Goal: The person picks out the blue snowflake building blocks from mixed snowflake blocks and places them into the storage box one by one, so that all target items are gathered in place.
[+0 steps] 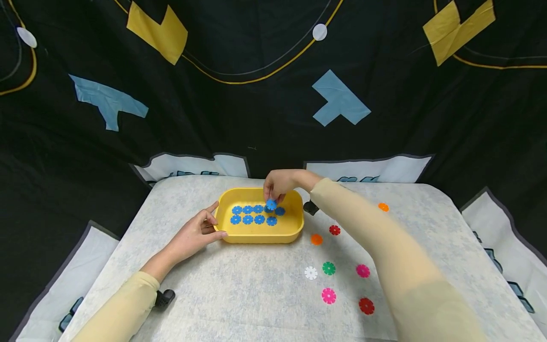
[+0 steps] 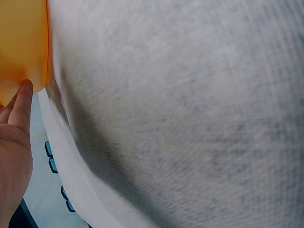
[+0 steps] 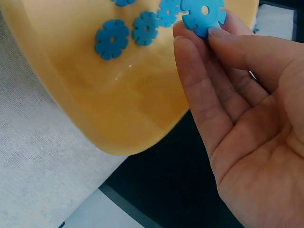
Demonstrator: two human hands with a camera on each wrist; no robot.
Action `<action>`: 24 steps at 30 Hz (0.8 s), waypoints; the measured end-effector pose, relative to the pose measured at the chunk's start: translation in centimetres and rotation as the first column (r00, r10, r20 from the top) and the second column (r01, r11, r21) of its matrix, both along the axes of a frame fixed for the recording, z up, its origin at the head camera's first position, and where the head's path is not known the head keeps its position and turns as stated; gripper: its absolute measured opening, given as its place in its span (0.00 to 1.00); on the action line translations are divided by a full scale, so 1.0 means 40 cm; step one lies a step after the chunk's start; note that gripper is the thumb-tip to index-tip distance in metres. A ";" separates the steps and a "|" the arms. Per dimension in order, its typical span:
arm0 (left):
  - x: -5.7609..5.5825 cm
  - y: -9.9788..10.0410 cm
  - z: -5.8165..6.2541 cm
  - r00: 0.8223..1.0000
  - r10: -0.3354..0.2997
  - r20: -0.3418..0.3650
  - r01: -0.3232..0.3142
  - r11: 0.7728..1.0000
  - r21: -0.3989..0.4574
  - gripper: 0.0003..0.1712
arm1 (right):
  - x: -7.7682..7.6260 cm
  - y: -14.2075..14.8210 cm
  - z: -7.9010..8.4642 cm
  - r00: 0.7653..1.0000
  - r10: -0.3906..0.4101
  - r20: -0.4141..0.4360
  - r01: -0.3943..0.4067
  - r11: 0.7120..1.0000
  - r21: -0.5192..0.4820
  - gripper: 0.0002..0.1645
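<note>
In the head view a yellow plastic tray (image 1: pixel 260 239) holds several blue notched discs (image 1: pixel 248 220) in two rows. My right hand (image 1: pixel 277 184) is over its far side. Between thumb and fingertips it pinches a blue notched disc (image 3: pixel 205 13) with a round hole in the centre, raised above the others. My left hand (image 1: pixel 198 232) holds the tray's left end, thumb at the front corner and fingers along the left side. The left wrist view shows a finger of that hand against the tray's outer wall (image 2: pixel 28 47).
Loose discs lie right of the tray on the pale tabletop (image 1: pixel 239 294): orange (image 1: pixel 316 239), red (image 1: pixel 366 306), white (image 1: pixel 311 272), green (image 1: pixel 329 268) and pink (image 1: pixel 329 295). Another orange disc (image 1: pixel 383 207) is farther back, beyond the right forearm. A black curtain (image 1: pixel 256 123) hangs behind the table.
</note>
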State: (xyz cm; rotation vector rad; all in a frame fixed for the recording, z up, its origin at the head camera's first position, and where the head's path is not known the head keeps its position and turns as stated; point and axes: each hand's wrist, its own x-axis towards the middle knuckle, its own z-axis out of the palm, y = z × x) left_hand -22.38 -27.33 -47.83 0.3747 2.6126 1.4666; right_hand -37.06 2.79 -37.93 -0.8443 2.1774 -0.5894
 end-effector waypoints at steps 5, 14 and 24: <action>0.003 -0.001 -0.001 1.000 -0.002 -0.002 0.002 1.000 0.004 0.31 | 0.003 -0.013 -0.016 0.999 0.038 0.013 -0.038 0.997 0.062 0.08; 0.005 0.002 -0.003 1.000 -0.001 -0.013 0.001 1.000 -0.006 0.29 | 0.016 -0.021 -0.041 0.998 0.054 0.035 -0.059 0.988 0.145 0.08; 0.002 0.001 -0.001 1.000 -0.006 -0.021 0.006 1.000 -0.009 0.31 | 0.014 -0.010 -0.055 0.996 0.081 0.036 -0.087 0.970 0.226 0.06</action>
